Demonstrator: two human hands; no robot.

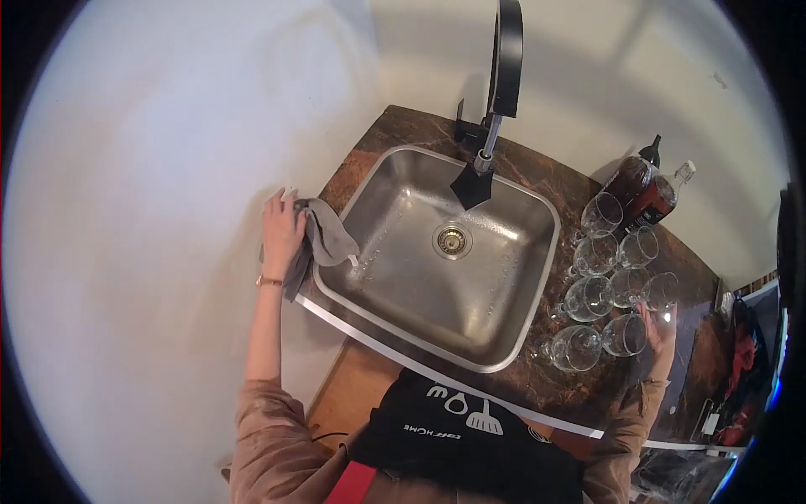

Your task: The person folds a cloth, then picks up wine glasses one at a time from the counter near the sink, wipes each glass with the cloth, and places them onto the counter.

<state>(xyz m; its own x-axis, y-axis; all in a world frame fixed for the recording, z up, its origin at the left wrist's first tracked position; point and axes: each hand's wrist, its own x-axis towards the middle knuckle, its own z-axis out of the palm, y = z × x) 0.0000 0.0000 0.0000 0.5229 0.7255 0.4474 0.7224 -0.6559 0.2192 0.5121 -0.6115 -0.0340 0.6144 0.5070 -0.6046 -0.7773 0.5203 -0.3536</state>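
Note:
At the sink's left edge, my left hand (281, 231) is closed on a grey cloth (330, 233), which drapes over the rim and the counter corner. My right hand (662, 329) is at the right end of a group of stemmed glasses, its fingers around the lower part of one wine glass (661, 291). That glass partly hides the fingers. Several more clear glasses stand close together beside it, among them a front glass (576, 349) and a back glass (602, 215).
A steel sink (550, 252) with water drops is set in the brown stone-look counter (550, 164). A black faucet (506, 67) arches over it. Two bottles, one a swing-top bottle (659, 202), stand behind the glasses. A white wall (168, 210) borders the left side.

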